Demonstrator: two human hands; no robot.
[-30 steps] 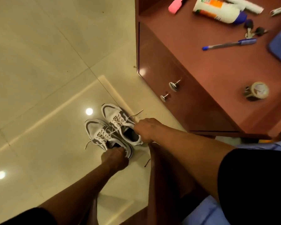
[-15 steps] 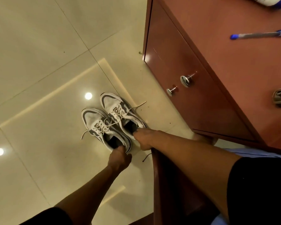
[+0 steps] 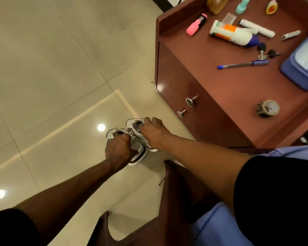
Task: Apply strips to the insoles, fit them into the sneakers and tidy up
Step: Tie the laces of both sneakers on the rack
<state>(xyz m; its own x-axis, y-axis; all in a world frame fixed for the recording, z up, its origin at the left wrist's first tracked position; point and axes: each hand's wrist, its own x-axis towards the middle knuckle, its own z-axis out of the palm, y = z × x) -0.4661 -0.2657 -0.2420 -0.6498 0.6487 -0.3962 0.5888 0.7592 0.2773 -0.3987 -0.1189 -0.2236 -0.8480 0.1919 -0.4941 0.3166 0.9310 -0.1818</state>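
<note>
Two white and grey sneakers are held side by side over the cream tiled floor. My left hand grips the left sneaker with curled fingers and hides most of it. My right hand grips the right sneaker from above, its fingers hooked over the upper. Both shoes look lifted and tipped, with the left one's dark-edged sole showing. The insoles are hidden.
A reddish wooden cabinet with two metal knobs stands to the right. On its top lie a roll of tape, a blue pen, a white bottle, a pink highlighter, keys and a blue box. Brown fabric hangs near my knees.
Both hands went from the heels of the sneakers standing on the floor to gripping the shoes over their uppers, and the pair is lifted and tipped. The view swung up to the cabinet top.
</note>
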